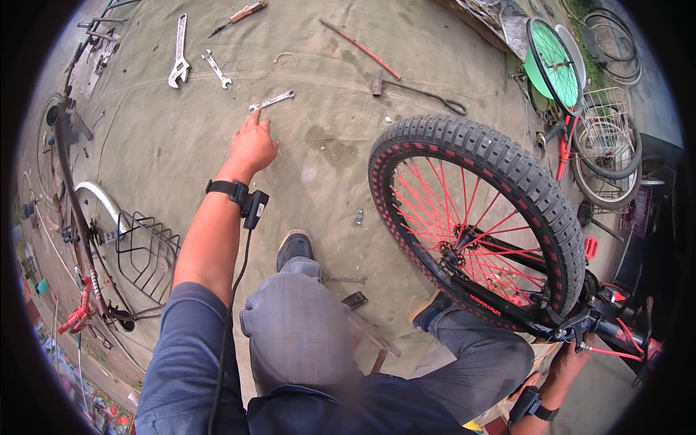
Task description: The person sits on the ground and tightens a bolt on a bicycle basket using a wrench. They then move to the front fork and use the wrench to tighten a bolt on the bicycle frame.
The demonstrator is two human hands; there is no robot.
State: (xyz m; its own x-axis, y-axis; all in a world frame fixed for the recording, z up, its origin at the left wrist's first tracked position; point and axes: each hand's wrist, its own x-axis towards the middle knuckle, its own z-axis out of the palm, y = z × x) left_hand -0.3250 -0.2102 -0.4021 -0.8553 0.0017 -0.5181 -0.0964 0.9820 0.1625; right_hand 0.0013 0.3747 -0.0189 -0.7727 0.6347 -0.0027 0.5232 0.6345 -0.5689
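Observation:
My left hand (254, 146) reaches forward over the green ground sheet, its fingers stretched out. The fingertips are at the near end of a small silver wrench (274, 100); whether they touch it is unclear. At my right, a bicycle wheel (554, 192) with a knobbly black tyre and red spokes sits in a black fork (482, 301). This front end of the bicycle leans over my right leg. My right hand (569, 362) is at the bicycle by the top of the fork, apparently gripping it; its fingers are mostly hidden behind the parts.
Ahead lie an adjustable wrench (180, 54), another wrench (216, 70), an orange-handled tool (246, 11), a red rod (362, 51) and a hammer (378, 83). A black wire rack (148, 250) and a bicycle frame (65, 156) lie left. At right are a green basin (536, 76) and several wheels.

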